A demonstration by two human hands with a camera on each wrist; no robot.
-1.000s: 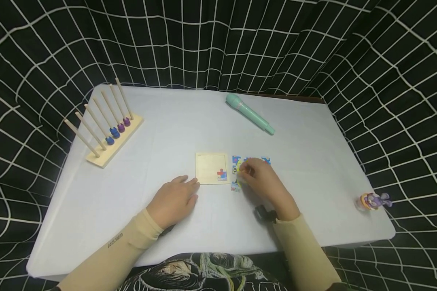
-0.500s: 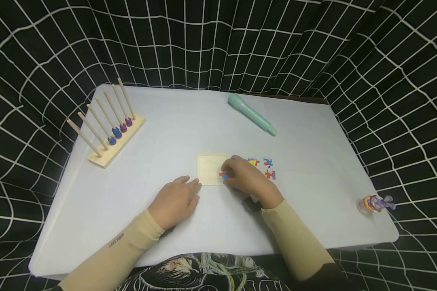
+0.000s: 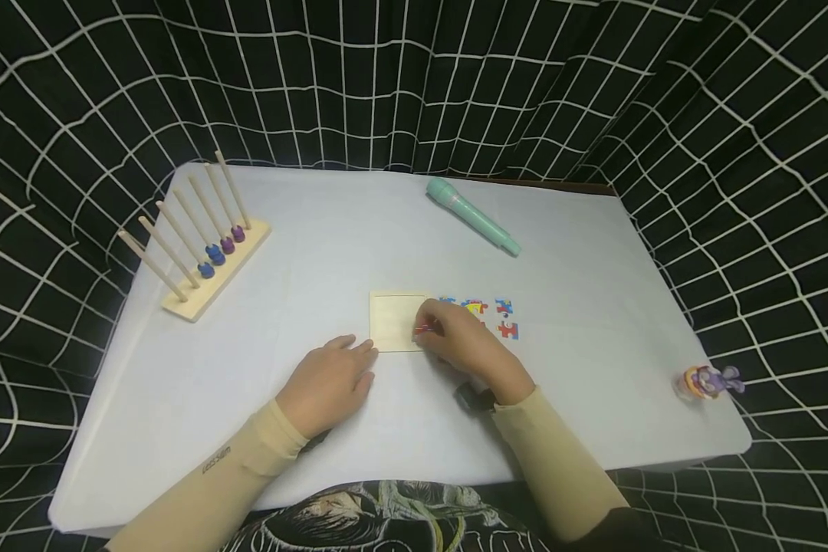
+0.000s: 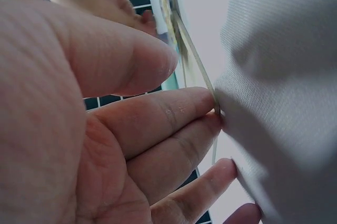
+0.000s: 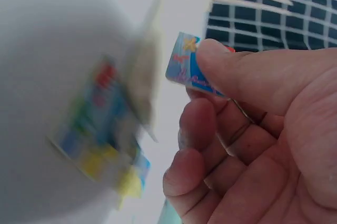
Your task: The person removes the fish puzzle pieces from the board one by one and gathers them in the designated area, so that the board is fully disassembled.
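Observation:
A wooden puzzle board (image 3: 389,318) with a shallow recess lies in the middle of the table. My left hand (image 3: 329,383) rests beside its near left corner, fingers extended; in the left wrist view, fingertips (image 4: 202,97) touch the board's edge. Over the board's right side, my right hand (image 3: 458,341) pinches a puzzle piece (image 5: 181,60) between thumb and fingers. That piece is blue with a printed starfish, partly covered by the thumb. Several loose puzzle pieces (image 3: 508,330) lie right of the board, some hidden behind the right hand.
A green toy microphone (image 3: 472,217) lies toward the back. At the left stands a wooden peg stand (image 3: 214,280) with blue and purple beads. A small purple rabbit-eared figure (image 3: 711,381) is near the right edge. Black gridded cloth (image 3: 359,84) hangs behind the table.
My right hand has moved left from the loose pieces to the board's right side. The piece that lay in the recess's near right corner is now lifted in its fingers. The left hand stays put.

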